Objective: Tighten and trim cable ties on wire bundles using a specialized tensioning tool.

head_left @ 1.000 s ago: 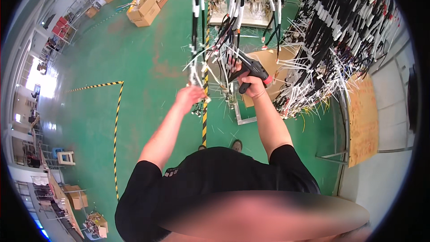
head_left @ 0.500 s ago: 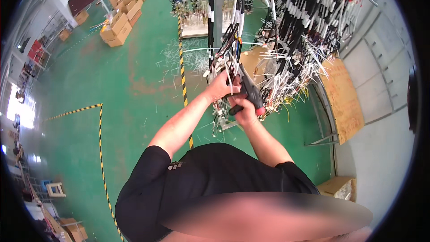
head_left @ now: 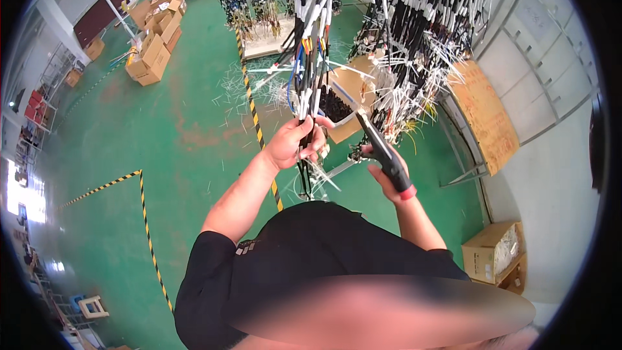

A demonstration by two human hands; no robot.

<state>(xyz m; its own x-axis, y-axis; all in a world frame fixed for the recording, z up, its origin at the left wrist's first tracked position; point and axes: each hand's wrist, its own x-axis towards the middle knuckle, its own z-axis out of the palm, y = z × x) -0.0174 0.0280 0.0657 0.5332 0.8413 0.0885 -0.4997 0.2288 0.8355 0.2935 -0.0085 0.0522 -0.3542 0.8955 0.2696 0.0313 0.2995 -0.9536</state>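
Note:
A wire harness [head_left: 306, 94] of black, white and coloured wires hangs in front of me, with loose cable ties sticking out of it. My left hand [head_left: 295, 142] is closed around its lower part, thumb and fingers on the wires. To the right of the harness and apart from it, my right hand [head_left: 389, 181] grips a black cable tie gun [head_left: 383, 154] with a red rear end. Its narrow nose points up toward a bin [head_left: 350, 97] of small dark parts. The gun hides part of my right hand's fingers.
At the right hangs a dense rack of wire harnesses [head_left: 421, 39] with white ties sticking out. Beyond it stands a wooden board [head_left: 484, 116]. Cardboard boxes lie at the back left [head_left: 152, 58] and lower right [head_left: 486, 253]. Striped tape [head_left: 253, 113] marks the green floor.
My right hand has drawn the cable tie gun away from the harness, to the right and slightly nearer me. My left hand has moved slightly left and nearer me, holding the harness lower.

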